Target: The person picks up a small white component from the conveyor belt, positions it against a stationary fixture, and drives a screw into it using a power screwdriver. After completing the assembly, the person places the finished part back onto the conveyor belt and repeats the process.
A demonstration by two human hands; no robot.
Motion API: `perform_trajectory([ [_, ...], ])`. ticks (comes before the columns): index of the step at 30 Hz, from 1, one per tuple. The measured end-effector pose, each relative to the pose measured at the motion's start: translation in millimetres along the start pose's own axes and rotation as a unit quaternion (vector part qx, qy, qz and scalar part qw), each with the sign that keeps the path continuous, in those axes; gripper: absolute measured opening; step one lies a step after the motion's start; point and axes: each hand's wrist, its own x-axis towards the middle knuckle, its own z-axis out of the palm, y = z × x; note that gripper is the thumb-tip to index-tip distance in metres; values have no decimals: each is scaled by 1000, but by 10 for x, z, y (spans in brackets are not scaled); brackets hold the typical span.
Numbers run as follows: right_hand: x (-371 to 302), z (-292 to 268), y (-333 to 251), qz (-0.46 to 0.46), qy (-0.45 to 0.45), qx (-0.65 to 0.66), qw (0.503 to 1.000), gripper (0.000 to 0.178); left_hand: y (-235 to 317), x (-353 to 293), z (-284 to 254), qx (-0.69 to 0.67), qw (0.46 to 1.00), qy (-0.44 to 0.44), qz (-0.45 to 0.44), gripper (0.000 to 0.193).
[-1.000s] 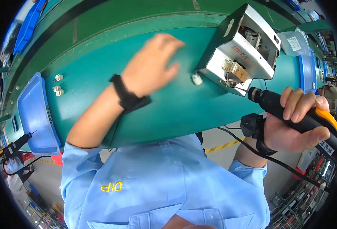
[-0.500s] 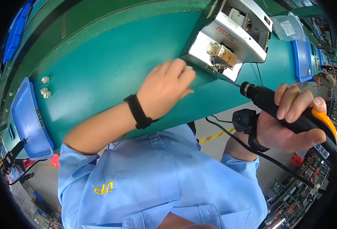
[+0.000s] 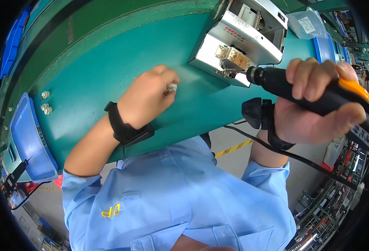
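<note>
My left hand is closed over the green tabletop, its fingers pinching a small white round part that shows only partly. My right hand is wrapped round a black electric screwdriver with an orange lever, held nearly level and pointing left. The screwdriver's nose is at the lower front of a silver screw feeder, next to its brownish block. Whether the bit touches a screw there is too small to make out.
Several small white round parts lie on the green tabletop at the left, near a blue tray. Another screwdriver is by that tray. A clear plastic bag lies behind the feeder. A black cable trails below my right wrist.
My left hand has moved left and toward me, away from the feeder, and the white part shows more. My right hand has brought the screwdriver left and up to the feeder's front.
</note>
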Motion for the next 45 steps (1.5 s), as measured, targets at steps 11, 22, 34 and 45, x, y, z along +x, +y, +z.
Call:
perform_trajectory([
  [11, 337, -57, 163, 102, -101, 64, 988, 57, -73, 5, 105, -126, 988, 82, -33, 13],
  [22, 207, 273, 302, 182, 54, 96, 977, 53, -138, -36, 251, -228, 968, 85, -57, 22],
  [34, -30, 661, 385, 113, -84, 18, 990, 58, -170, -21, 260, -258, 964, 60, -38, 24],
  [45, 19, 819, 352, 197, -72, -103, 972, 56, -126, 1, 268, -273, 957, 96, -22, 20],
])
